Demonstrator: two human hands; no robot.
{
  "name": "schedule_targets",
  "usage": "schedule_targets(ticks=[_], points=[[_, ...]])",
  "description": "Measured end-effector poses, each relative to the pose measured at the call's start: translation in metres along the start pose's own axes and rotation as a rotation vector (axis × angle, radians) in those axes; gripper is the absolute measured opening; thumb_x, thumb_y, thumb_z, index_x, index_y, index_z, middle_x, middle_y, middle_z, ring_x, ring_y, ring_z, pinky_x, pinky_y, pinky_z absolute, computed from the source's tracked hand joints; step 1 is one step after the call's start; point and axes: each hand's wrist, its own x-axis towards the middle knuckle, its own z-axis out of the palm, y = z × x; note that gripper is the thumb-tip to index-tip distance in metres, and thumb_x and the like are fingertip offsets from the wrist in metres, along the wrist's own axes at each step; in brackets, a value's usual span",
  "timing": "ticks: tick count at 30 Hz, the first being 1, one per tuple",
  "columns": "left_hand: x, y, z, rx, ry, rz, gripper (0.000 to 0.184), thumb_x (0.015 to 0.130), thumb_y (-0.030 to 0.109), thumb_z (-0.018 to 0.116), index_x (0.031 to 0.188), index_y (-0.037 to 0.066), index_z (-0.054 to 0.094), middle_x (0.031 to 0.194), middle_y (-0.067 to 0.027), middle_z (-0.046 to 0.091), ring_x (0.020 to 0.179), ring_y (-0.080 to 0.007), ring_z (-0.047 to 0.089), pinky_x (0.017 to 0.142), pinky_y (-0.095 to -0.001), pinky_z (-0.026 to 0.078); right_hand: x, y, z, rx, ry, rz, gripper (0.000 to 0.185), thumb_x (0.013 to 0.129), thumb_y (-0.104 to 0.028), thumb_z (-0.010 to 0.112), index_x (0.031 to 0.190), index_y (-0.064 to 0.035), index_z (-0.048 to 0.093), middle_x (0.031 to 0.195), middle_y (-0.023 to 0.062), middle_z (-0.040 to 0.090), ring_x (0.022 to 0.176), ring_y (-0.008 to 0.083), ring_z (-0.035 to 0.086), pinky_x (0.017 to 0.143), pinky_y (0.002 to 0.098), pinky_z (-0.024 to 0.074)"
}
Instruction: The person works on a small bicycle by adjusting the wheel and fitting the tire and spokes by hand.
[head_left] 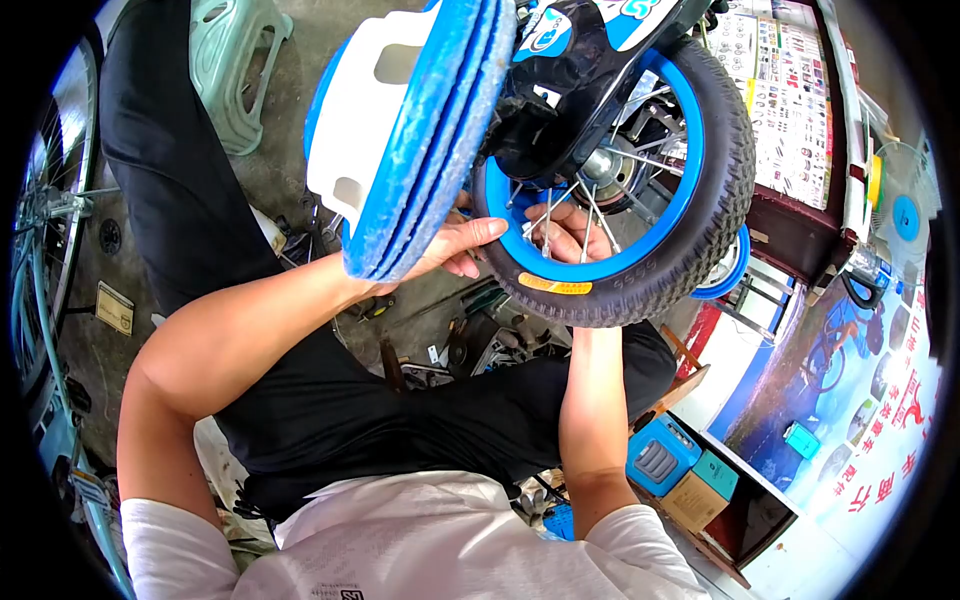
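A small bicycle wheel with a black knobbly tyre point(735, 150) and a blue rim point(690, 170) is held up in front of me. My left hand point(455, 245) grips the tyre's left edge, its thumb lying on the front side; some of its fingers are hidden. Behind the spokes point(588, 205), my right hand point(570, 232) reaches inside the rim with fingers curled together. Whatever they pinch is hidden from view. A yellow reflector strip point(555, 284) marks the lower tyre wall. A blue and white training wheel point(425, 140) hangs close above my left wrist.
Tools and metal parts point(470, 345) lie scattered on the floor between my legs. A green plastic stool point(235, 70) stands at upper left, with another bicycle point(60, 210) along the left edge. To the right are a printed-sheet tabletop point(780, 100), a blue case point(662, 455) and boxes point(697, 500).
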Motion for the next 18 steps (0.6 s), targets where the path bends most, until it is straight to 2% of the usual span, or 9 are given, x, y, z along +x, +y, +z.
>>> schedule_targets(ticks=[1, 5, 9, 14, 18], points=[[0.001, -0.001, 0.001, 0.0, 0.0, 0.001, 0.095, 0.09, 0.048, 0.073, 0.146, -0.015, 0.029, 0.113, -0.017, 0.065, 0.076, -0.0138, 0.066, 0.073, -0.0255, 0.055, 0.0, -0.001, 0.0, 0.009, 0.007, 0.024, 0.023, 0.094, -0.017, 0.067, 0.11, -0.0012, 0.067, 0.098, 0.0036, 0.068, 0.087, 0.0112, 0.063, 0.078, 0.025, 0.05], [0.001, -0.003, 0.002, 0.012, -0.008, 0.023, 0.096, 0.09, 0.049, 0.072, 0.146, -0.015, 0.027, 0.117, -0.0176, 0.064, 0.078, -0.0131, 0.066, 0.073, -0.0252, 0.055, 0.001, 0.003, -0.002, -0.017, 0.02, 0.045, 0.023, 0.094, -0.018, 0.067, 0.111, -0.0014, 0.068, 0.097, 0.0029, 0.068, 0.087, 0.0107, 0.063, 0.078, 0.025, 0.0498], [0.0, 0.001, 0.003, 0.01, 0.019, -0.024, 0.101, 0.089, 0.05, 0.073, 0.147, -0.017, 0.024, 0.117, -0.018, 0.064, 0.078, -0.0144, 0.066, 0.074, -0.0255, 0.056, 0.003, 0.007, -0.005, 0.027, 0.015, -0.012, 0.024, 0.094, -0.017, 0.066, 0.111, -0.0017, 0.068, 0.094, 0.002, 0.068, 0.085, 0.0102, 0.063, 0.077, 0.0251, 0.0496], [-0.002, 0.0, 0.0, 0.015, 0.006, 0.015, 0.104, 0.088, 0.051, 0.074, 0.147, -0.018, 0.023, 0.116, -0.0192, 0.064, 0.079, -0.0156, 0.067, 0.074, -0.027, 0.056, 0.005, 0.001, 0.007, -0.044, 0.098, 0.071, 0.024, 0.094, -0.019, 0.068, 0.111, -0.0022, 0.068, 0.093, 0.0018, 0.067, 0.084, 0.0101, 0.062, 0.076, 0.0253, 0.0491], [-0.002, 0.0, 0.004, 0.012, 0.023, 0.018, 0.102, 0.089, 0.052, 0.072, 0.146, -0.018, 0.025, 0.114, -0.0182, 0.064, 0.077, -0.0155, 0.067, 0.073, -0.027, 0.056, 0.015, 0.012, 0.0, -0.049, 0.047, 0.016, 0.023, 0.094, -0.021, 0.069, 0.11, -0.0035, 0.069, 0.094, 0.0021, 0.068, 0.083, 0.0098, 0.062, 0.076, 0.0254, 0.0494]])
